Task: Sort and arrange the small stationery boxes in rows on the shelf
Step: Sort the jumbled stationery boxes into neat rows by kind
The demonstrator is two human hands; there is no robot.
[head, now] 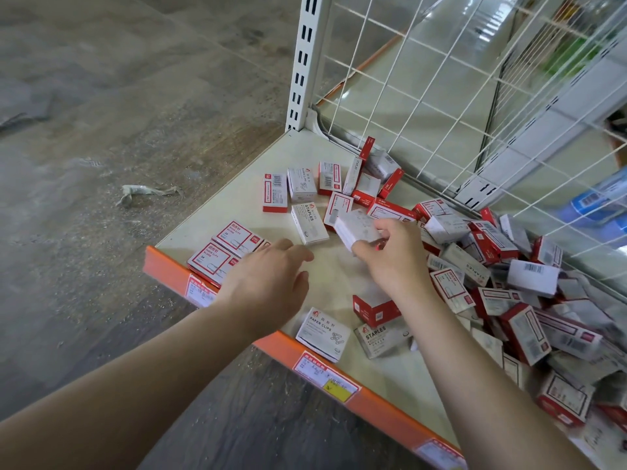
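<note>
My right hand (395,256) grips a small white box (358,227) just above the middle of the cream shelf (210,218). My left hand (268,276) hovers with relaxed fingers over the shelf's front left, beside two red-framed paper clip boxes (225,247). A short row of boxes (302,184) lies toward the back corner, with a white staples box (310,223) in front of it. A jumbled heap of red and white boxes (509,283) fills the shelf's right side. A paper clips box (324,334) and another staples box (381,339) lie near the front edge.
An orange price strip (339,381) with labels runs along the shelf's front edge. A white wire grid (441,96) backs the shelf, fixed to a slotted upright (303,62). Grey floor with a scrap of litter (146,193) lies to the left.
</note>
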